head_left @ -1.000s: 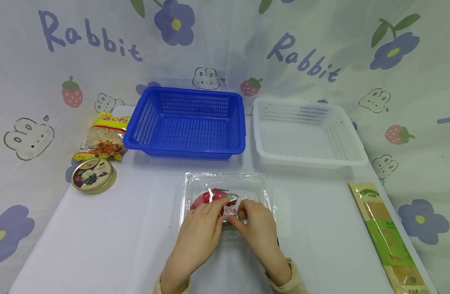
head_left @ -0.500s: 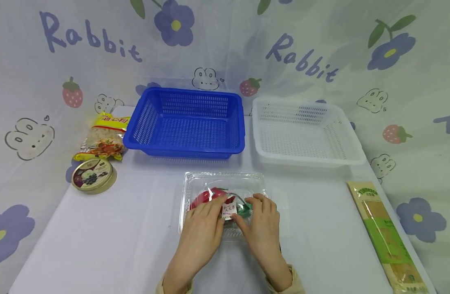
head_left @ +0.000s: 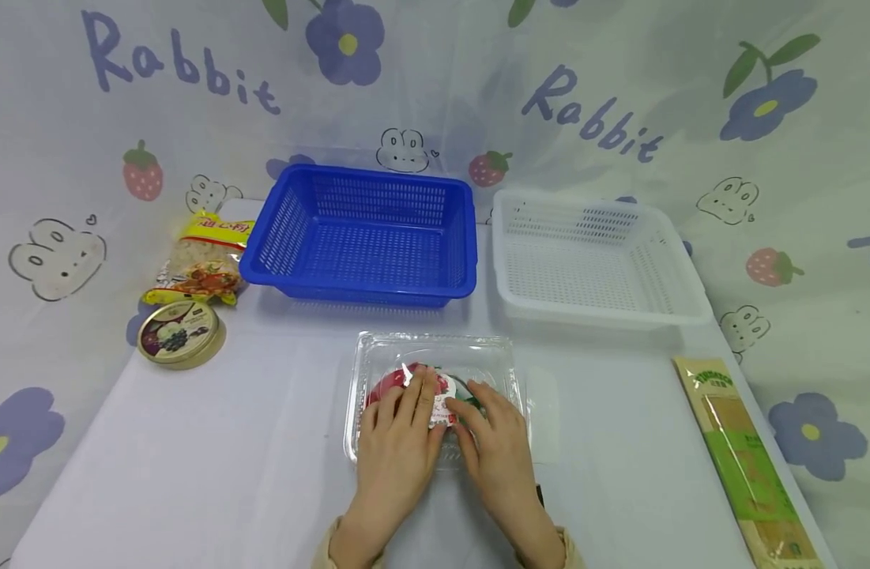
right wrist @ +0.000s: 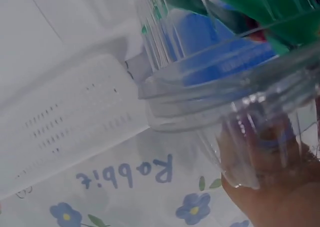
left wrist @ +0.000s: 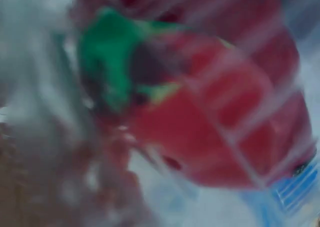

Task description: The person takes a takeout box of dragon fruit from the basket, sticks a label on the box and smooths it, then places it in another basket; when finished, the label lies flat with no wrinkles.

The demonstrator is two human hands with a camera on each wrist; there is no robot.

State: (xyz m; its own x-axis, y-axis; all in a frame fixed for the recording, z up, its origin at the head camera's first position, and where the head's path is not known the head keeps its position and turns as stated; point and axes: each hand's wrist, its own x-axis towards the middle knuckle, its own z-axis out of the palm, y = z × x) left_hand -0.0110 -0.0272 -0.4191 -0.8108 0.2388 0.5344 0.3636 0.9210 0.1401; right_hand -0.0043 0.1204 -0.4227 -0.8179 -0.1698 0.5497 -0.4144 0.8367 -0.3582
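A clear plastic clamshell box [head_left: 435, 341] lies on the table in front of me, with red fruit [head_left: 385, 385] and green leaves inside. On its lid is a white label [head_left: 445, 416] with red print. My left hand [head_left: 397, 450] lies over the lid, fingers extended across the label's left part. From the other side, my right hand [head_left: 497, 442] rests its fingertips at the label's right edge. The left wrist view shows the red fruit [left wrist: 215, 117] blurred and close. In the right wrist view, the clear box [right wrist: 200, 104] partly covers the right hand [right wrist: 280, 187].
Behind the box stand a blue basket [head_left: 363, 296] and a white basket [head_left: 598, 312]. A yellow food bag [head_left: 203, 265] and a round gold tin [head_left: 181, 336] sit at left. A long green-and-tan packet [head_left: 751, 466] lies at right. A pale sheet [head_left: 544, 415] lies beside the box.
The right fingers have let go of their pinch on the label and now lie on the lid. My left fingers have straightened and moved over the label.
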